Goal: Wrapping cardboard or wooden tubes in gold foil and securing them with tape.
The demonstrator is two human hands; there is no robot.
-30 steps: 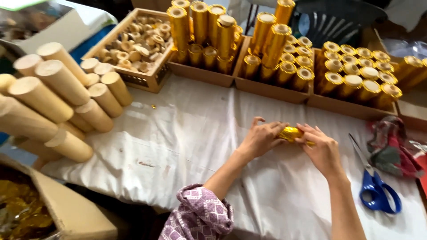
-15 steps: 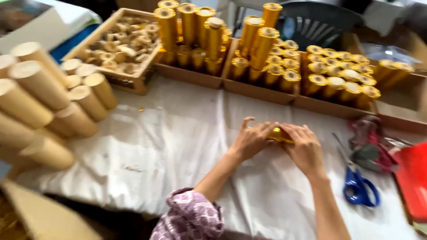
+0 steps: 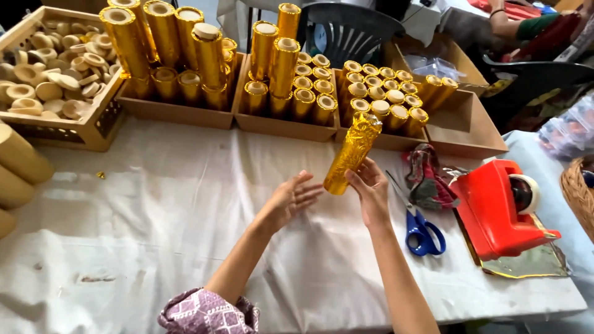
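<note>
Gold foil-wrapped cardboard tube [image 3: 353, 153] now lifted off the white cloth-covered table [image 3: 154, 235], tilted, gripped at its lower end by right hand [image 3: 370, 192]; left hand [image 3: 291, 199] has let go, fingers spread wide just left of it; blue-handled scissors [image 3: 419, 226] lie right of it.

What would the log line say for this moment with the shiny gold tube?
right hand: holds gold foil-wrapped tube, tilted | left hand: open, apart from it | blue-handled scissors: on white cloth
</note>
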